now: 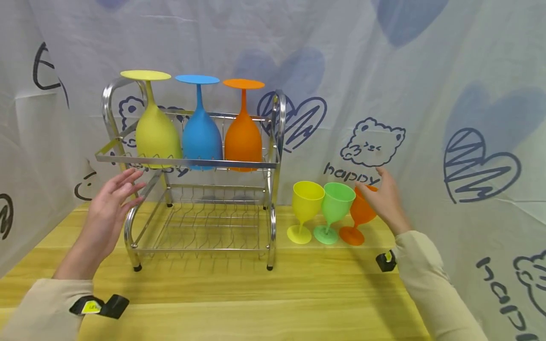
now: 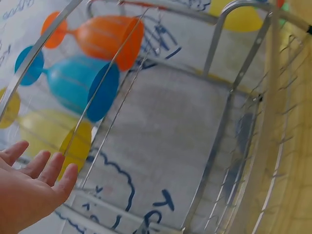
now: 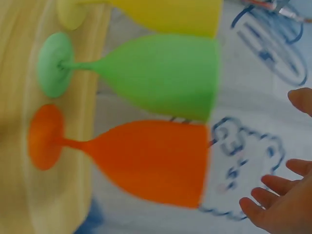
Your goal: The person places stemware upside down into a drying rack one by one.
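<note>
Three goblets stand upside down on the rack's top tier: yellow [image 1: 158, 132], blue [image 1: 201, 135] and orange [image 1: 243, 137]. Beside the rack's left end, my left hand [image 1: 112, 203] is raised with fingers spread and nothing in it. On the table right of the rack, a yellow goblet [image 1: 307, 201], a green goblet [image 1: 337, 203] and an orange goblet [image 3: 156, 163] stand upright in a row. My right hand [image 1: 386, 201] is nearest the orange one, overlapping its rim in the head view. In the right wrist view its fingers are apart from that goblet, holding nothing.
The two-tier metal dish rack [image 1: 187, 162] stands on the wooden table [image 1: 239, 303], its lower wire tier [image 1: 209, 227] bearing no goblets. Behind and at both sides hangs a pale curtain [image 1: 426, 94] printed with hearts and bears.
</note>
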Demonstrator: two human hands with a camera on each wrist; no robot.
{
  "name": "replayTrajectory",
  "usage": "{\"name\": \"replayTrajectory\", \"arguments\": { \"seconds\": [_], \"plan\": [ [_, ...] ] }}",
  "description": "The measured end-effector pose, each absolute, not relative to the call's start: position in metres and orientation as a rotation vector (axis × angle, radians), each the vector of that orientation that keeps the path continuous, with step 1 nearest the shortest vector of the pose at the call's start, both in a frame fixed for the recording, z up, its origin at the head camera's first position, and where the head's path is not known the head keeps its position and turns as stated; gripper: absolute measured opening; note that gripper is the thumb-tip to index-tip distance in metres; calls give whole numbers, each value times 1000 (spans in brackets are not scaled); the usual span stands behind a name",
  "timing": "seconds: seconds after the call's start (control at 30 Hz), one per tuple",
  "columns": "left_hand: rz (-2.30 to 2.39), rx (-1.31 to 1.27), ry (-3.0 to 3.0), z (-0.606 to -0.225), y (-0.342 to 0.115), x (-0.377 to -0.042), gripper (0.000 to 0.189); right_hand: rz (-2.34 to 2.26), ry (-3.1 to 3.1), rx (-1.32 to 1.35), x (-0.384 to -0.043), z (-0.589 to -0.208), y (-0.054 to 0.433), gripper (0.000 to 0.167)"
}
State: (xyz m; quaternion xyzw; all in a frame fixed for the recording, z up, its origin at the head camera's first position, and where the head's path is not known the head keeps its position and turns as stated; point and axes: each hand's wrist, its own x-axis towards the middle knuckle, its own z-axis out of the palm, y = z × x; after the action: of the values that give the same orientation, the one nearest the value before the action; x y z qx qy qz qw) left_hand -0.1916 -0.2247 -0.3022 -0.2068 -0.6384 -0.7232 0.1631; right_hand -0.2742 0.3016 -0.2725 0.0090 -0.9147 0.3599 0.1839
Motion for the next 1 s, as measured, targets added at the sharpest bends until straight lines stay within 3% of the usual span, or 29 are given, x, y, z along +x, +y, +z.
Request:
{"name": "replayTrajectory", "arguments": {
  "seconds": [0.7, 1.0],
  "plan": [
    [-1715, -668, -2205, -318, -164, -160, 49, 1386, -2444, -210, -300, -354, 345, 120],
    [-1685, -757, -2183, -310, -147, -147, 52, 1515, -2443, -244, -306, -363, 343, 104]
  ]
}}
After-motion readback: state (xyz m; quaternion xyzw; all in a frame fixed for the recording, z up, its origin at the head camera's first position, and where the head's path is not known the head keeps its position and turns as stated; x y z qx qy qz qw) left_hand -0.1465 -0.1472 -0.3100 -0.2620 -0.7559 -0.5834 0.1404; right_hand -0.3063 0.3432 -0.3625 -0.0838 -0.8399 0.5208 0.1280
